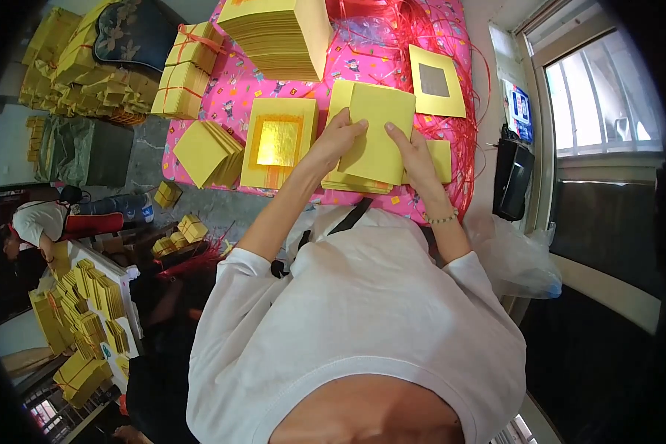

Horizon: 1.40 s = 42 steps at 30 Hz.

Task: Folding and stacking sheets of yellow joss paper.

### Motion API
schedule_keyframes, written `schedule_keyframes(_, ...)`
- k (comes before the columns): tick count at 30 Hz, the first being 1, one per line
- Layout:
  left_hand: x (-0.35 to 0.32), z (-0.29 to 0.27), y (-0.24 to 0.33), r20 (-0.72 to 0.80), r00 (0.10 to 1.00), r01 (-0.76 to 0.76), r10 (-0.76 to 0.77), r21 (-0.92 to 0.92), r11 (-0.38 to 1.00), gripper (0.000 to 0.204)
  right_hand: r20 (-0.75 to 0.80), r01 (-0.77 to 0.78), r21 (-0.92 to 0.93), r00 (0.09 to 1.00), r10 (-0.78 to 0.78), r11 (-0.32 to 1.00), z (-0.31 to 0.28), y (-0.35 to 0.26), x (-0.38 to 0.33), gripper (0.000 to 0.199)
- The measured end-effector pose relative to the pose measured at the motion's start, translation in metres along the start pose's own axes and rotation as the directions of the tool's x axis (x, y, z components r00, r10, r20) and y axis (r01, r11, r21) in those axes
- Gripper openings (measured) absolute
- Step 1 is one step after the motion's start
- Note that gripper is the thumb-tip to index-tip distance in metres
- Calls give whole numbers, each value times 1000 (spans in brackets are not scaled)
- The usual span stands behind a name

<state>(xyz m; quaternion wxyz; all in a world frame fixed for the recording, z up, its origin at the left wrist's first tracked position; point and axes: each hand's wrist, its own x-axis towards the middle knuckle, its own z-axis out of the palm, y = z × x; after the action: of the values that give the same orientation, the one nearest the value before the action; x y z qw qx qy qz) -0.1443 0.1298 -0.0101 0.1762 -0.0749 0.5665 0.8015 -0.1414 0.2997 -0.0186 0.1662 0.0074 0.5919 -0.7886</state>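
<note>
A thin stack of folded yellow paper (pixel 379 137) is gripped between my two hands above the pink patterned tablecloth (pixel 229 148). My left hand (pixel 340 138) closes on its left edge, thumb lying on top. At its right edge, my right hand (pixel 417 157) holds it the same way, the wrist wearing a beaded bracelet. More yellow sheets lie beneath it, mostly covered. To the left is a yellow paper stack with a shiny gold foil square (pixel 278 142). A yellow sheet with a grey square (pixel 435 81) lies beyond my right hand.
A tall yellow paper stack (pixel 274 44) stands at the back, with red-tied bundles (pixel 185 78) left of it. Fanned yellow paper (pixel 207 154) sits near the table's left edge. Red plastic string (pixel 451 22) trails down the right side. Another person (pixel 41 226) is at a table far left.
</note>
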Motion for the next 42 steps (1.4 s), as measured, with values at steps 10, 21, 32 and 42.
schedule_keyframes(10, 6, 2, -1, -56, 994, 101, -98, 61, 993, 29, -16, -19, 56, 1000, 20, 998, -4, 1, 0, 29)
schedule_keyframes(21, -21, 24, 0, -37, 974, -218, 224, 111, 970, 27, 20, 117, -66, 993, -116, 991, -1, -14, -16, 27)
schedule_keyframes(32, -40, 35, 0, -35, 914, -401, 404, 74, 913, 42, 61, 180, -47, 982, -177, 983, 2, -32, -28, 26)
schedule_keyframes(42, -43, 29, -8, -43, 915, -392, 400, 127, 911, 38, -78, 251, 6, 965, -249, 968, 9, -40, -18, 23)
